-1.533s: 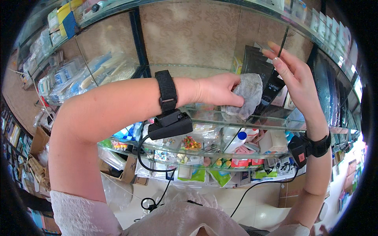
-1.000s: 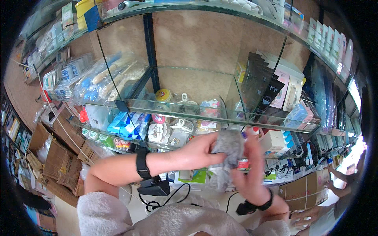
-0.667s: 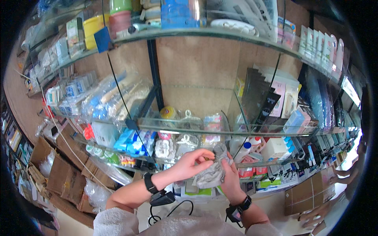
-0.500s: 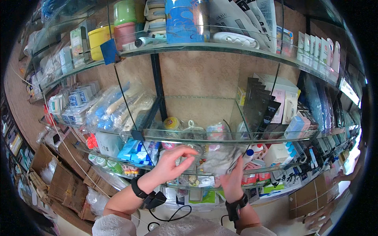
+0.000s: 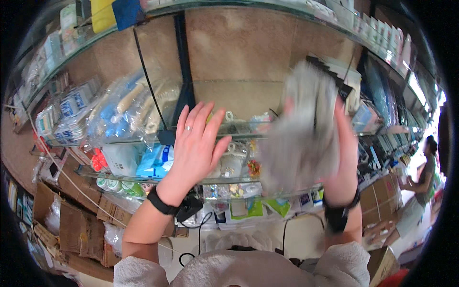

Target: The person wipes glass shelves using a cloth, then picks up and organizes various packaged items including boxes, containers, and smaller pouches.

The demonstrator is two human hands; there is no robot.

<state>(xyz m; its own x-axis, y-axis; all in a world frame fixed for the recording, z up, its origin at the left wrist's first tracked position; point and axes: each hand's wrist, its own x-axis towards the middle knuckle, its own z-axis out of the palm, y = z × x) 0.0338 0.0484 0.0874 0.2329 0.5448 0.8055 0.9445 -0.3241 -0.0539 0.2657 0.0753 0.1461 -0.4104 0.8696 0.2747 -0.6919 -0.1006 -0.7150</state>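
My right hand (image 5: pixel 345 155) holds up a crumpled grey cloth (image 5: pixel 302 136) in front of the shelves; motion smears the cloth, and most of the fingers are behind it. My left hand (image 5: pixel 193 148) is raised with fingers spread and nothing in it, wearing a ring. It overlaps the front edge of the middle glass shelf (image 5: pixel 267 134), close to a blue-and-white soft pack (image 5: pixel 155 161). Small trinkets, among them a red-and-yellow piece (image 5: pixel 254 168), lie on the tier below, between my hands.
Plastic-bagged brushes (image 5: pixel 129 107) fill the middle shelf's left side. Torn cardboard boxes (image 5: pixel 81 229) stand on the floor at left. A thin cord (image 5: pixel 52 158) hangs across the left. At far right, another person (image 5: pixel 420 177) stands beyond a strapped carton (image 5: pixel 380 198).
My right hand has lifted the cloth up and to the right. My left hand has risen and its fingers have spread. The shelves sit higher in view.
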